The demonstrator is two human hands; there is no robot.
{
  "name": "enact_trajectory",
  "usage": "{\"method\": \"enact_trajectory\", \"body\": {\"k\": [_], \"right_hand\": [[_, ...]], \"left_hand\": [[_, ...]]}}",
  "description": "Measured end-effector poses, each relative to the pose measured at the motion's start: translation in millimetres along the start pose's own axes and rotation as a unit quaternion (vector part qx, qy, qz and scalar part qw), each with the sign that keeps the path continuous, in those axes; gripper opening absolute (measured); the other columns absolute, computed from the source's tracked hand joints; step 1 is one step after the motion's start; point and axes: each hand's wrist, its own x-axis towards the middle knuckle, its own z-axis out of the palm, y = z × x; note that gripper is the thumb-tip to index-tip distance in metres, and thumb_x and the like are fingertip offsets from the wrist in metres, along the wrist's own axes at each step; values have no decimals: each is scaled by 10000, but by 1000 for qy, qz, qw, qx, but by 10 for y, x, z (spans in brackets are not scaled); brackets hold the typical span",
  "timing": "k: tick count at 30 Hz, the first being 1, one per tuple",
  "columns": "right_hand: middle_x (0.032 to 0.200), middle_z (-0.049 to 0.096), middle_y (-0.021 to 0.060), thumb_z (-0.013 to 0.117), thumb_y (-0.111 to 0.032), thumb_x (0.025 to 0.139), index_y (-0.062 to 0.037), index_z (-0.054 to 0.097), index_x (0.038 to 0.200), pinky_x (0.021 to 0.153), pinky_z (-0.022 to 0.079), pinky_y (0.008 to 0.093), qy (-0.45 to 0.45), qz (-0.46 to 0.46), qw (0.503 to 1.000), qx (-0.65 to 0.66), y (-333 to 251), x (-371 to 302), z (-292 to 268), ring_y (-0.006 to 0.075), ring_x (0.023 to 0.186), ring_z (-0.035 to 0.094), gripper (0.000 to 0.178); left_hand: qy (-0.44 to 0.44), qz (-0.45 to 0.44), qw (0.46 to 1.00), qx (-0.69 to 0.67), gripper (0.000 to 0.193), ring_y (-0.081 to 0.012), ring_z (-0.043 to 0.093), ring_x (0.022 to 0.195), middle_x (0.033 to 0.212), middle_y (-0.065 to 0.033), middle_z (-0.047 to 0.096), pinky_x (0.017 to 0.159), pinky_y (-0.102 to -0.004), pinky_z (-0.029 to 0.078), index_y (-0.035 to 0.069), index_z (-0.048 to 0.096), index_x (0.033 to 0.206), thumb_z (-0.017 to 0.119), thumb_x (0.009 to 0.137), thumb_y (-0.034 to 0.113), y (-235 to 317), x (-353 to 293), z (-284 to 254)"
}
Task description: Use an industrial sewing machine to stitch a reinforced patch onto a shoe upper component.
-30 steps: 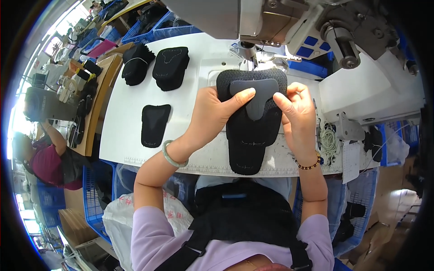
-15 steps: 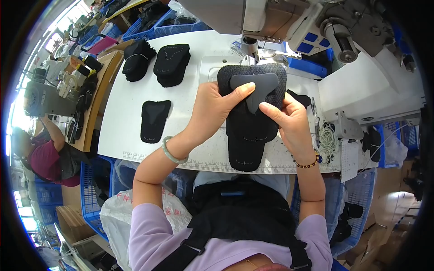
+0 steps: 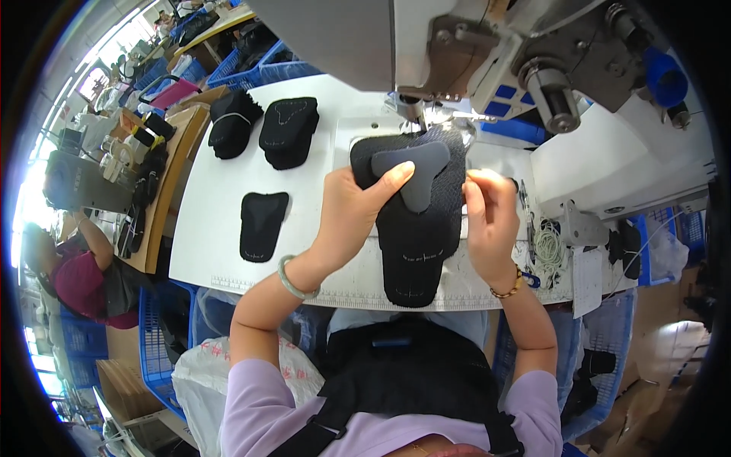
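My left hand [image 3: 352,212] grips a black fabric pad [image 3: 419,234] by its left side. Its thumb presses a smooth dark grey Y-shaped piece [image 3: 423,169] onto the pad's textured upper part. Below the pad, another black pad [image 3: 411,283] sticks out toward the table's front edge. My right hand [image 3: 493,217] is at the pad's right edge, thumb and fingers pinched together; whatever is between them is too small to make out. The pad's top end lies just in front of the sewing machine's needle area [image 3: 415,114].
On the white table [image 3: 205,244] lie a single black pad [image 3: 263,228], a stack of pads [image 3: 288,137] and a banded bundle [image 3: 231,126]. The machine head [image 3: 335,38] overhangs the back. White cord [image 3: 548,244] lies at right. Another person [image 3: 84,266] sits at far left.
My right thumb has come off the grey piece, and that hand is now pinched at the pad's right edge. The pad and grey piece have shifted slightly left and tilted.
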Motion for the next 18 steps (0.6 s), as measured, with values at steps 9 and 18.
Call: {"method": "enact_trajectory", "body": {"k": [9,18], "right_hand": [[947,482,-40,691,-154,684,-271,687,1055,731,339,282,-66,-494,781,-377,1,333,-18,127,825,441,389],[942,518,-51,676,-229,669,-254,688,1076,755,330,299,-88,-354,871,-328,-77,498,49,137,823,465,408]], "left_hand": [[45,-47,988,-140,214,-113,631,744,894,-87,658,659,-233,525,-64,630,983,651,869,116,119,-82,38],[36,-54,983,-172,186,-118,634,793,935,-73,644,680,-245,528,-38,614,1001,614,878,101,198,237,77]]}}
